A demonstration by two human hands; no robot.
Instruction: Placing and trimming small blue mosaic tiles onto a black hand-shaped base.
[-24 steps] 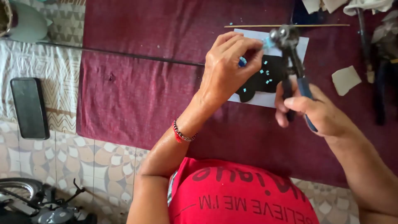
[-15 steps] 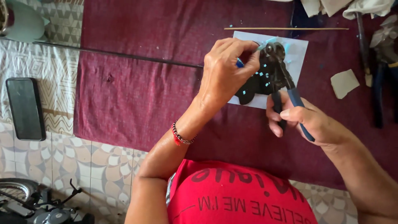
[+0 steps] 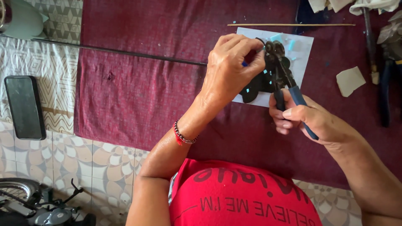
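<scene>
Nearest, at six o'clock, a red shirt (image 3: pixel 243 201). Just above, at four o'clock, the right hand (image 3: pixel 312 121), fingers squeezed together around the blue handles of a pair of nippers (image 3: pixel 282 71), tool head up toward one o'clock. Close at twelve, the left hand (image 3: pixel 230 71), fingertips pinched shut on something small and blue right beside the tool head; too hidden to name. On that wrist, a red and black bead bracelet (image 3: pixel 182 134). Beneath both hands, a white sheet (image 3: pixel 303 48) with a black shape (image 3: pixel 255 86) and pale blue chips, all on a maroon cloth (image 3: pixel 138 96). Off at nine o'clock, a dark phone (image 3: pixel 24 106) on the patterned floor. Farther, at twelve, a thin wooden stick (image 3: pixel 291 24); at two o'clock, a pale scrap (image 3: pixel 351 80) and dark tools (image 3: pixel 387 79).
</scene>
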